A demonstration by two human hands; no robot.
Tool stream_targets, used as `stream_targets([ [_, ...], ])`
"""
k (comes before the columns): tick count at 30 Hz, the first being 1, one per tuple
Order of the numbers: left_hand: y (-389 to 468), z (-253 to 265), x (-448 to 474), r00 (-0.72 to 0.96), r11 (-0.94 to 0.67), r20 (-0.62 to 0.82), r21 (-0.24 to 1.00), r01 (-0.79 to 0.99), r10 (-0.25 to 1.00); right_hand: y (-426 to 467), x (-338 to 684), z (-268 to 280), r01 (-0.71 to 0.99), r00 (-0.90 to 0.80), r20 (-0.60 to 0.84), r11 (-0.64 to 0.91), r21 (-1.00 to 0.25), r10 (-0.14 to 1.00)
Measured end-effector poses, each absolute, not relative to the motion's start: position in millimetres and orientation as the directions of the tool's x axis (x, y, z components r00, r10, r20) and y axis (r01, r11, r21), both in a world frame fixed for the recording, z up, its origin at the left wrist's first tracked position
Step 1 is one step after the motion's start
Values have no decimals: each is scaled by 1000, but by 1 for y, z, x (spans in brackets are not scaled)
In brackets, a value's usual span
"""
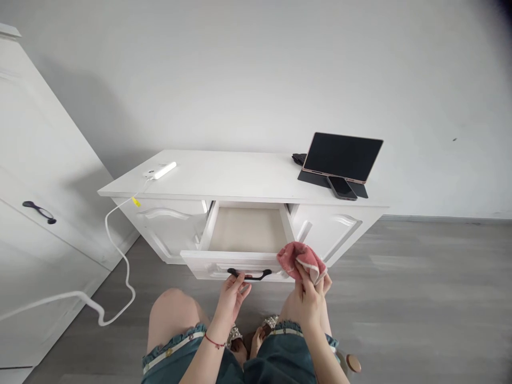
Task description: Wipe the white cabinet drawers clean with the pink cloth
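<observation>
In the middle of a white cabinet, a drawer is pulled out, showing a bare beige bottom. My left hand has its fingers hooked on the black drawer handle, at the handle's left end. A pink cloth with a pale edge is bunched in my right hand, beside the drawer front's right end. Part of the cloth is hidden behind the fingers.
A tablet on a dark stand and a phone rest on the cabinet's right side. At the left lies a white power strip, its cord hanging to the floor. A white wardrobe stands on the left.
</observation>
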State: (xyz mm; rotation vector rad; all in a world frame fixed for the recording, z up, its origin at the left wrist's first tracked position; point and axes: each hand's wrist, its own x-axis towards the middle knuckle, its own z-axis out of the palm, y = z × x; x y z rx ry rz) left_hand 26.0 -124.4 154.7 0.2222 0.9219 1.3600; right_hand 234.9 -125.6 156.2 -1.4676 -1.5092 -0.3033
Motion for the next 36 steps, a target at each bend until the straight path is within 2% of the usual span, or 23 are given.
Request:
stream_targets([
  [5, -119, 155, 26, -56, 234, -404, 632, -739, 913, -120, 234, 123, 893, 83, 819, 323, -315, 568],
  [10, -114, 155, 26, -43, 230, -375, 650, -724, 926, -118, 234, 106, 899, -11, 767, 343, -274, 642],
  [15, -109, 158, 25, -24, 258, -385, 662, -704, 923, -119, 238, 87, 922, -131, 688, 343, -180, 714],
  [21, -98, 148, 23, -28, 222, -333, 685, -694, 943, -110, 241, 82, 887, -213, 690, 432, -159, 692],
  [24, -95, 144, 24, -39, 195, -307, 694, -693, 951, -106, 241, 92, 891, -183, 748, 430, -149, 638],
  [28, -94, 143, 26, -50, 163, -285, 672, -722, 957, -101, 238, 115, 898, -62, 843, 398, -187, 535],
  [32, -95, 146, 27, -37, 166, -293, 638, -752, 955, -96, 227, 137, 907, 50, 874, 344, -242, 483],
  [36, -97, 153, 28, -40, 181, -339, 594, -784, 940, -92, 212, 149, 897, 85, 893, 357, -262, 442],
])
